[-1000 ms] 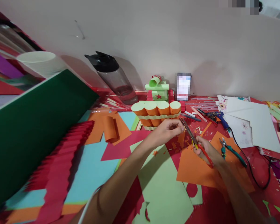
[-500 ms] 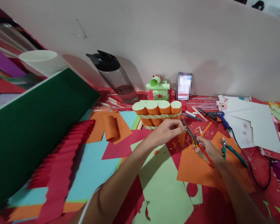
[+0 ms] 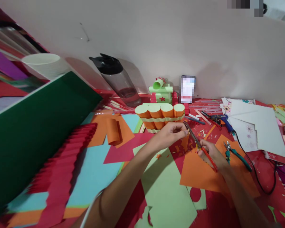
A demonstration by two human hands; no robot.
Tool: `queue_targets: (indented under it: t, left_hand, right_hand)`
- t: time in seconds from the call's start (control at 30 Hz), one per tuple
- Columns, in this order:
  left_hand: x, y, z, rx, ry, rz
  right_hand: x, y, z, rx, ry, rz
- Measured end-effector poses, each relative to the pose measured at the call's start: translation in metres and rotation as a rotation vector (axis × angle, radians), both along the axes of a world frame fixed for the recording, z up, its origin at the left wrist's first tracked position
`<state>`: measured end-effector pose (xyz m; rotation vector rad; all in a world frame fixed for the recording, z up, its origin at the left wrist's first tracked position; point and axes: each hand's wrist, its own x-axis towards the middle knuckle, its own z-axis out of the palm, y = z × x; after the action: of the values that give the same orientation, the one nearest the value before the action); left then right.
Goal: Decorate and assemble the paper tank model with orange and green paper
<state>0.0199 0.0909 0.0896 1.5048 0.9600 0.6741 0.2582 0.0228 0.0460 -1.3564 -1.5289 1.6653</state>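
Observation:
My right hand (image 3: 207, 152) grips a pair of scissors (image 3: 210, 160) with red handles, its blades pointing up and left. Close to the blade tips, the fingers of my left hand (image 3: 173, 134) are pinched together on what looks like a tiny orange paper piece, mostly hidden. Just behind my left hand stands a row of orange paper tubes (image 3: 152, 112) with pale green tops and wavy pale bands. Beneath my arms lie a pale green paper sheet (image 3: 167, 183) and an orange paper sheet (image 3: 197, 171). A small orange star (image 3: 158, 156) rests on the green sheet.
A green paper model (image 3: 162, 96), a phone (image 3: 187, 88) and a bottle (image 3: 122, 82) stand along the wall. Green-handled pliers (image 3: 239, 156) and a corded glue gun (image 3: 224, 120) lie right. A dark green board (image 3: 42, 133) and pleated red paper (image 3: 66, 167) are left.
The view has shifted very slightly. Both hands stay almost where they were, with the scissors still at the left fingertips.

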Motion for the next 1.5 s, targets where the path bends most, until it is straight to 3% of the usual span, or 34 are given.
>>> queue_targets:
  t: [0.27,0.43,0.6,0.73,0.87,1.07,1.23,1.33,1.43,1.5]
  left_hand:
    - [0.000,0.000,0.004,0.014,-0.002,0.017]
    - [-0.003,-0.001,0.010,0.076,-0.005,0.048]
    - [-0.009,-0.003,0.023,0.166,0.051,0.025]
    - [-0.017,-0.007,0.026,0.219,0.147,-0.007]
    - [-0.027,-0.018,0.014,0.162,0.216,0.025]
    - [-0.045,-0.040,-0.012,0.033,0.188,0.051]
    - [-0.052,-0.048,-0.016,-0.054,0.146,0.082]
    - [-0.052,-0.048,-0.016,-0.039,0.125,0.079]
    - [-0.049,-0.045,-0.018,-0.019,0.111,0.033]
    - [-0.046,-0.041,-0.017,0.020,0.120,0.006]
  right_hand:
    - [0.006,0.003,0.008,0.140,-0.047,-0.193]
    - [0.031,0.009,0.030,0.343,-0.406,-0.304]
    - [0.061,0.011,0.043,0.487,-1.001,-0.232]
    - [0.076,0.013,0.039,0.570,-1.132,-0.082]
    - [0.077,0.016,0.031,0.597,-1.188,0.020]
    - [0.075,0.017,0.025,0.614,-1.183,0.038]
    - [0.063,0.014,0.035,0.622,-1.245,-0.014]
    - [0.035,0.011,0.048,0.634,-0.957,-0.047]
    - [-0.002,0.011,0.061,0.471,-0.476,0.046]
    - [-0.022,0.015,0.067,0.421,-0.340,0.113]
